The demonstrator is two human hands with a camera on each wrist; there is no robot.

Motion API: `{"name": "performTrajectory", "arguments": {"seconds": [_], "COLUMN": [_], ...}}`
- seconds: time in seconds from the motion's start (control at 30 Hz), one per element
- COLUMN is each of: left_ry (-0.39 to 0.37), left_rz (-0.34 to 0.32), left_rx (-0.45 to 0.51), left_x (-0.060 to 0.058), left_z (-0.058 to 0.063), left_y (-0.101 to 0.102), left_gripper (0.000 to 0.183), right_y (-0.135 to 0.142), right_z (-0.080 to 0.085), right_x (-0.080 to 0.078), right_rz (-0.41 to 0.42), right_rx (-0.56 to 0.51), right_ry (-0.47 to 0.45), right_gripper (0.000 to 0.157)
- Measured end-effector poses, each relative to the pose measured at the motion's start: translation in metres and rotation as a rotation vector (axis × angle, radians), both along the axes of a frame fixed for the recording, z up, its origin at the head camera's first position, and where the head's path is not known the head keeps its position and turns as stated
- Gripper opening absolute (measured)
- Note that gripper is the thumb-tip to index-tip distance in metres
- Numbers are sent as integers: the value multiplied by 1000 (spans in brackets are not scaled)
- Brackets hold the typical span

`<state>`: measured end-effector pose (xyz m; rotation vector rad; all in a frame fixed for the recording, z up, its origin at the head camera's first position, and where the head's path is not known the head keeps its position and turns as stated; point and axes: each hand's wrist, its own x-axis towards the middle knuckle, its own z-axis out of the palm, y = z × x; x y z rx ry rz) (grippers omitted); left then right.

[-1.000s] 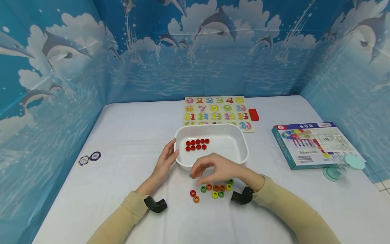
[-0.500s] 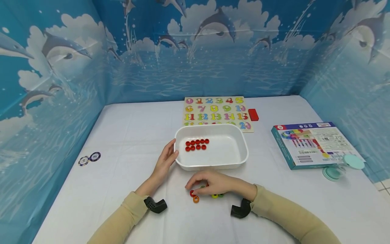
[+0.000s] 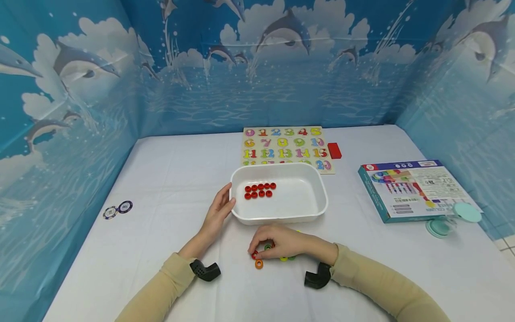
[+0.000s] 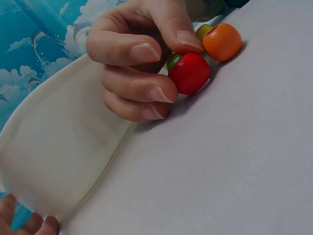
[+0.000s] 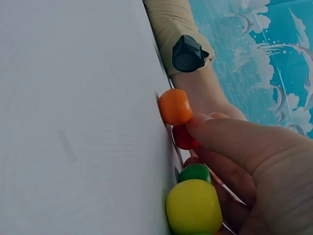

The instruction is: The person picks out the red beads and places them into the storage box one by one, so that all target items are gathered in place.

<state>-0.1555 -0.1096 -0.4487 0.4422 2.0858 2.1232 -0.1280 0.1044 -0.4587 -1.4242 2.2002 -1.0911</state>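
The right hand (image 3: 279, 242) is low over the table in front of the white tray (image 3: 299, 213). Its thumb and fingers pinch a red bead (image 4: 190, 74). Close by lies an orange bead (image 3: 259, 264); in the right wrist view a yellow bead (image 5: 194, 207) and a green bead (image 5: 194, 173) sit under the hand, which hides part of the bead group. The left hand (image 3: 216, 214) rests against the tray's left side, fingers extended along the wall. Inside the tray, several red beads (image 3: 261, 193) stand in two rows toward the left.
Behind the tray lies a number board (image 3: 283, 143) with a red block (image 3: 334, 150) beside it. At right are a flat printed box (image 3: 416, 190) and a small container with a mint lid (image 3: 467, 213). Two round chips (image 3: 125, 206) lie far left.
The right hand has come down from over the tray's front edge to the loose beads, and its thumb and fingers have closed on the red bead. The left hand stays at the tray.
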Motion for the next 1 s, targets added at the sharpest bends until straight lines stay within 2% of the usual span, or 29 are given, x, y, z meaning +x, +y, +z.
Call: {"name": "performTrajectory", "arguments": {"seconds": [0.17, 0.3, 0.43, 0.53, 0.67, 0.77, 0.87, 1.0], "left_ry": [-1, -8, -16, -14, -8, -14, -17, -9], "left_rz": [4, 8, 7, 8, 13, 16, 17, 11], "left_rx": [2, 10, 7, -4, -19, -21, -17, -15], "left_x": [0, 0, 0, 0, 0, 1, 1, 0], "left_z": [0, -1, -2, -2, -1, -1, -1, -1], "left_y": [1, 2, 2, 2, 2, 1, 1, 1], "left_gripper": [51, 51, 51, 51, 51, 51, 51, 51], "right_y": [3, 8, 18, 27, 36, 39, 40, 42], "right_z": [9, 23, 49, 76, 108, 123, 128, 120], "right_x": [1, 3, 1, -6, -24, -43, -66, -95], "right_rz": [-41, -22, -4, -47, -138, -191, -228, -277], "right_rx": [42, -2, -102, -168, -211, -215, -214, -204], "right_ry": [14, -1, -45, -26, 18, -14, -57, -143], "right_gripper": [13, 13, 16, 17, 20, 21, 19, 19]}}
